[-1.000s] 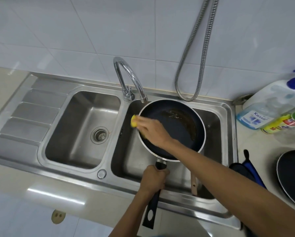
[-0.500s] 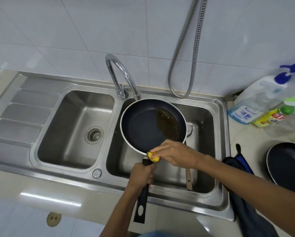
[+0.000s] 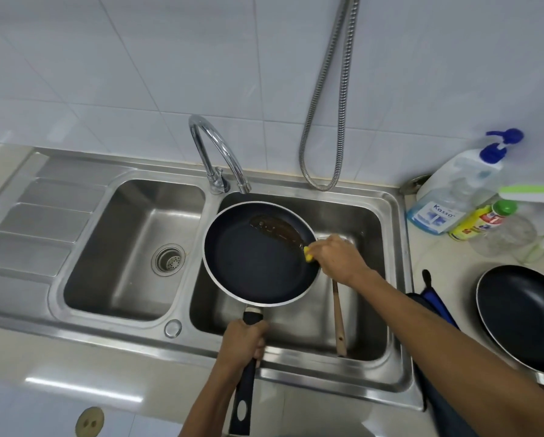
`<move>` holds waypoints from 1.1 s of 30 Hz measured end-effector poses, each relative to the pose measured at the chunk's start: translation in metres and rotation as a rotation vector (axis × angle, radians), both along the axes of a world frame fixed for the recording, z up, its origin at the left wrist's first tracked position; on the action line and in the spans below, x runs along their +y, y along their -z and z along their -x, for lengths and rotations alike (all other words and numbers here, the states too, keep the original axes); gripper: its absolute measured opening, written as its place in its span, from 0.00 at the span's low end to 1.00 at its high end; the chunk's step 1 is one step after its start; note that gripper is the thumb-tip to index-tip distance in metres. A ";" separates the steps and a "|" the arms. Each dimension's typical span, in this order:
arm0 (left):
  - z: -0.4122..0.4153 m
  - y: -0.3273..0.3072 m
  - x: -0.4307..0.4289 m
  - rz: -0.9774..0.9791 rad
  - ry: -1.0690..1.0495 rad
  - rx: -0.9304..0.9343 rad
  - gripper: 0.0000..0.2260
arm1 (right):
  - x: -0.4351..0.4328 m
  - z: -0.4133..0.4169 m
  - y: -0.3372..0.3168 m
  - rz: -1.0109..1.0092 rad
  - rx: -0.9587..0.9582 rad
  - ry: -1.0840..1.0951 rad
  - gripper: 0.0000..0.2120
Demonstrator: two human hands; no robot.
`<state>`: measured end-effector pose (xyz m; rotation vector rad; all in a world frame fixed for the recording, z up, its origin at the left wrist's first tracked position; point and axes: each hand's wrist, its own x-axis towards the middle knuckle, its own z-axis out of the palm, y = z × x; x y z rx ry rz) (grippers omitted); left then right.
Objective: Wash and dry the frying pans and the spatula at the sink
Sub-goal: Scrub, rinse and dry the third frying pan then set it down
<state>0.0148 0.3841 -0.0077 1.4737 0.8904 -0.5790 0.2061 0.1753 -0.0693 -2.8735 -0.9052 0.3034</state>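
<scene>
Faucet [image 3: 231, 159] behind pan [image 3: 258, 263], spatula [image 3: 338, 316] in basin [image 3: 359, 222]

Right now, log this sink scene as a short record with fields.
left hand: grips the frying pan by its handle, over the right basin
right hand: holds a yellow sponge at the pan's right rim
residue: brown liquid at the pan's far side
spatula: in the right basin, wooden handle showing
second pan: on the counter at far right
</scene>
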 end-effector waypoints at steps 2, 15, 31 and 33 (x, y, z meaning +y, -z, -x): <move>0.007 -0.003 0.001 -0.004 0.000 -0.003 0.16 | -0.007 -0.013 0.004 -0.042 -0.005 0.064 0.14; 0.024 -0.010 0.002 -0.010 0.024 0.036 0.16 | 0.014 -0.007 0.005 -0.071 -0.031 0.109 0.12; 0.021 0.011 0.003 0.009 0.025 -0.024 0.17 | -0.145 0.003 -0.039 -0.030 -0.160 0.818 0.26; 0.021 0.007 -0.001 0.032 0.021 -0.030 0.14 | -0.150 0.005 -0.029 0.075 0.039 0.913 0.27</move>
